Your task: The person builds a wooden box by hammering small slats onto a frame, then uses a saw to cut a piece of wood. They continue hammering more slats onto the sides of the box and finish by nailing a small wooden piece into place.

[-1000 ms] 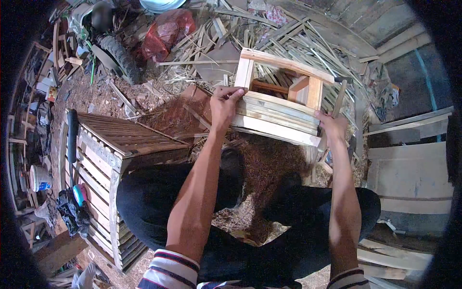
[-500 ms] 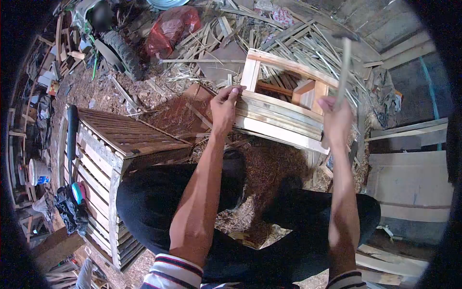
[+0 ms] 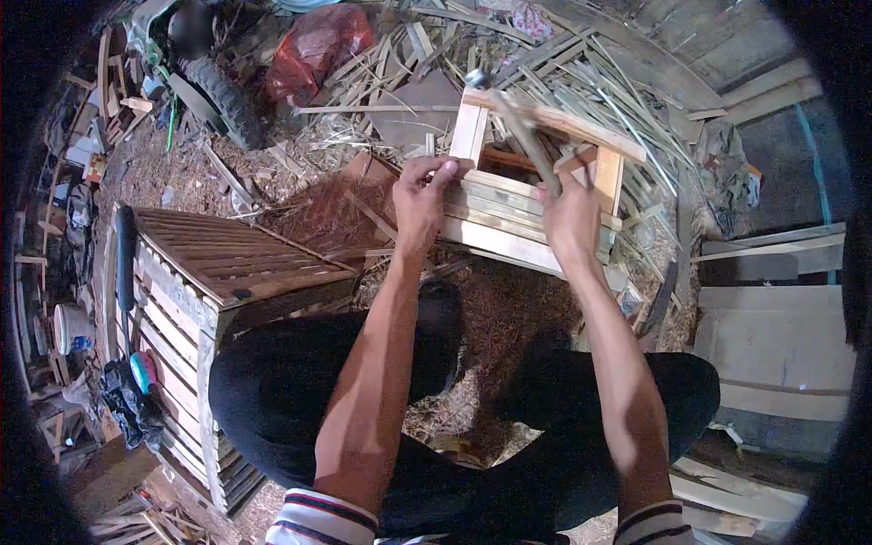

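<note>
A wooden frame with slats (image 3: 509, 238) stands in front of my knees, tilted down to the right. My left hand (image 3: 421, 202) is closed at its left upright, thumb and finger pinched at the end of the top slat; what they pinch is too small to make out. My right hand (image 3: 572, 222) is wrapped round the handle of a hammer (image 3: 527, 136), over the right part of the frame. The hammer's head is blurred and lies above the frame's upper left corner.
A slatted wooden crate (image 3: 241, 250) stands at my left, with a pink and blue object (image 3: 143, 372) by its side. Behind the frame lie a heap of wood strips (image 3: 563, 82) and a red plastic bag (image 3: 318, 50). Cardboard (image 3: 772, 341) is at the right.
My right hand has moved left with the hammer, whose head has swung from the upper right to the frame's upper left corner. My left hand stays at the left upright.
</note>
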The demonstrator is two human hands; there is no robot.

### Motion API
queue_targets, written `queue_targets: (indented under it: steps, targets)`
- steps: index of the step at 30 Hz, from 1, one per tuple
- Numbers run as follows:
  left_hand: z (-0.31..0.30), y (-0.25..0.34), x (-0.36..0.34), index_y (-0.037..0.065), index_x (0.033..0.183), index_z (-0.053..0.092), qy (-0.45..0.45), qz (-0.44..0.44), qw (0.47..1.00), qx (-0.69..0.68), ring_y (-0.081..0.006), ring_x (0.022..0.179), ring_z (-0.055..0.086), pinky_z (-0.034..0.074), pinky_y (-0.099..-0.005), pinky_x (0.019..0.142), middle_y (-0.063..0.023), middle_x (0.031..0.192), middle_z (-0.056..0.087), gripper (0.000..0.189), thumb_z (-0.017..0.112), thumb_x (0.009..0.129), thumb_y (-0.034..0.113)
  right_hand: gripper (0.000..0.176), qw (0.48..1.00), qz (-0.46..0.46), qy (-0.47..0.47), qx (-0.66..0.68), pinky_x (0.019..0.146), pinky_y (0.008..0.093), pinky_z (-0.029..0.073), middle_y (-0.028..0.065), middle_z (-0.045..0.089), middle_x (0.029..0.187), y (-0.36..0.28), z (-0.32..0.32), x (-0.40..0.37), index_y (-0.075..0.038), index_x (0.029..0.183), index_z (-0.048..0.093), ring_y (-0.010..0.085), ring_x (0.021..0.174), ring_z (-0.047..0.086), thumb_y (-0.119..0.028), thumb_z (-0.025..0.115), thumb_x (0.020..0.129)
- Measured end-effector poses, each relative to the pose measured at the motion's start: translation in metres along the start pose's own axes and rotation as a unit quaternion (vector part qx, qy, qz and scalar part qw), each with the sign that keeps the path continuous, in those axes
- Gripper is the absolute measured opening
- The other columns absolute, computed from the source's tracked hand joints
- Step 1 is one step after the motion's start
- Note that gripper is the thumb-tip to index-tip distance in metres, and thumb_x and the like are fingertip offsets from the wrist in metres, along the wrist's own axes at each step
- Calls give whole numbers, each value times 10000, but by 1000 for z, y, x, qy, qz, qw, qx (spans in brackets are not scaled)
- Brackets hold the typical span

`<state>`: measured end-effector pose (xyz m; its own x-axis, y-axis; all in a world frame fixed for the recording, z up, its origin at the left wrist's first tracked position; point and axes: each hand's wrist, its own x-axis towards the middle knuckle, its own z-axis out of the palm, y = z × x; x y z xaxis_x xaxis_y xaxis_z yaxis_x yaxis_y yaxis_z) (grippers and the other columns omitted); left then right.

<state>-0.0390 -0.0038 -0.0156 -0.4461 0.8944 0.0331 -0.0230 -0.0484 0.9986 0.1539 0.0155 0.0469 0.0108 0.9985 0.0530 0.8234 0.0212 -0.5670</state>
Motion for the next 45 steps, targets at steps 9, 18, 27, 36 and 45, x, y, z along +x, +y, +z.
queue_targets:
  steps: [9,18,27,36,45]
  targets:
    - [2,4,-2,97,903,750,-42,13,995,90,-162,775,472,416,-290,745,-37,835,524,129,706,796,155,222,993,60,-23,97,714,328,505,129,709,877,12,3,7,20,926,624,216,778,684,-86,737,768]
    - [4,20,-5,93,900,746,-47,69,985,152,-213,779,547,445,-319,739,-74,813,574,136,704,780,142,198,994,41,-20,95,737,407,511,151,699,835,9,0,5,30,908,614,313,811,679,-95,705,785]
    - [10,20,-7,57,867,720,-16,226,923,311,-290,820,572,454,-375,743,-101,810,595,120,694,785,139,189,995,43,-16,89,738,409,512,142,699,827,11,3,5,28,880,610,328,798,675,-105,706,784]
    - [12,14,-10,30,850,704,-18,166,961,222,-291,819,583,456,-372,738,-104,836,613,122,686,798,139,213,994,56,-14,89,738,376,510,130,704,844,13,4,6,17,911,628,289,798,680,-113,723,772]
    - [12,19,-17,33,862,701,-21,221,936,272,-283,845,556,446,-361,761,-97,882,617,117,690,789,125,243,992,66,-21,101,747,346,507,143,706,877,7,-3,3,30,945,635,273,798,685,-110,722,766]
